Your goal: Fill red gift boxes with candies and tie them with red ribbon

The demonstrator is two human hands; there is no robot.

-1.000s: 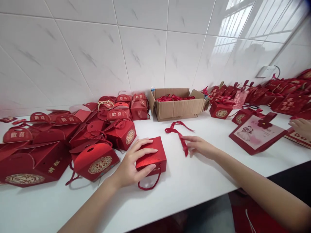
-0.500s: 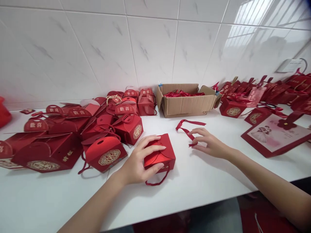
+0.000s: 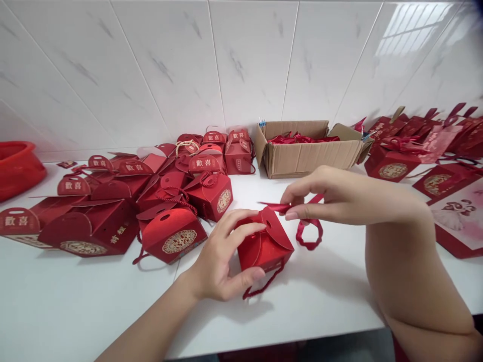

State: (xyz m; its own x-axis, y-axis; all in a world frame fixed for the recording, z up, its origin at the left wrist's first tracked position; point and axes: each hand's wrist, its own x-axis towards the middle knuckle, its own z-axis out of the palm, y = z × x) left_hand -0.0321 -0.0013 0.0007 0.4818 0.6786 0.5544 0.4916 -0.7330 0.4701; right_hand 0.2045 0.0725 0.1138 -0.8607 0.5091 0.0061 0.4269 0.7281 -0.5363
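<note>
A small red gift box [image 3: 266,246] stands on the white table, with flaps folded over its top and a slotted tab standing up. My left hand [image 3: 222,256] grips it from the left, fingers across the top and thumb at the near side. From its near side hangs a twisted red cord [image 3: 267,287]. Just above the box's right edge, my right hand [image 3: 328,196] pinches a red satin ribbon [image 3: 310,246] between thumb and fingers. One end points left over the box; the rest curls down in a loop beside it.
Many red gift boxes [image 3: 179,241] crowd the table's left side. Against the tiled wall stands a cardboard box [image 3: 313,158] holding red ribbons. More red bags and boxes [image 3: 392,168] fill the right. A red basin [image 3: 15,166] sits at far left.
My right hand has picked up the ribbon from the table and carried it left to the box. The box's slotted tab now stands higher under my left hand. The view has shifted.
</note>
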